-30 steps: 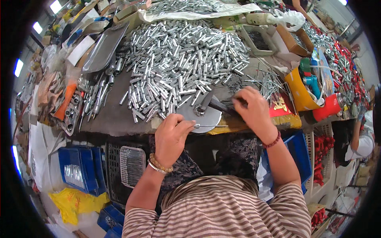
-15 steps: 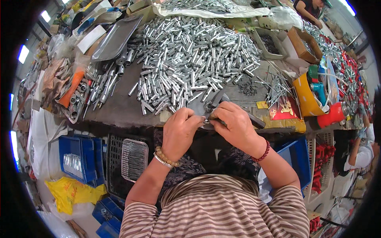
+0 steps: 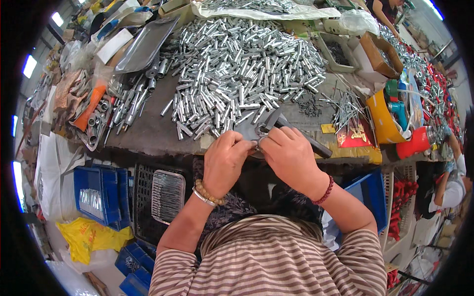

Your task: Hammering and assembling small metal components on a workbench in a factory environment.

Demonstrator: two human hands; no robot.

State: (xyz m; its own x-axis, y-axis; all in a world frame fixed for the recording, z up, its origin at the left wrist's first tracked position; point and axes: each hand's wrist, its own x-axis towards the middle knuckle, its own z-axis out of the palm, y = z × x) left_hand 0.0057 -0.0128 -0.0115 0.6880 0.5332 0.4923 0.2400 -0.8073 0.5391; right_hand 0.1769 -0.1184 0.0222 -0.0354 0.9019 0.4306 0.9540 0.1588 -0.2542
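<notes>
My left hand (image 3: 224,157) and my right hand (image 3: 290,157) meet at the near edge of the bench, fingertips pinched close together. Between them is a small metal piece, mostly covered by the fingers; its kind is hidden. Just beyond my right hand lies a hammer (image 3: 320,148), its dark handle slanting toward the right and its head by a grey metal block or plate (image 3: 245,129). A big heap of shiny metal tubes (image 3: 242,74) spreads over the bench ahead of both hands.
Small dark pins (image 3: 309,107) and long thin rods (image 3: 345,109) lie to the right, near a red card (image 3: 353,136). A yellow container (image 3: 382,113) stands farther right. Wrenches and sockets (image 3: 131,106) crowd the left. Below are blue bins (image 3: 96,197) and a black crate (image 3: 143,212).
Both hands stay together at the bench edge, with the right fingers shifted slightly around the small piece. The view has moved a little; the heap looks the same.
</notes>
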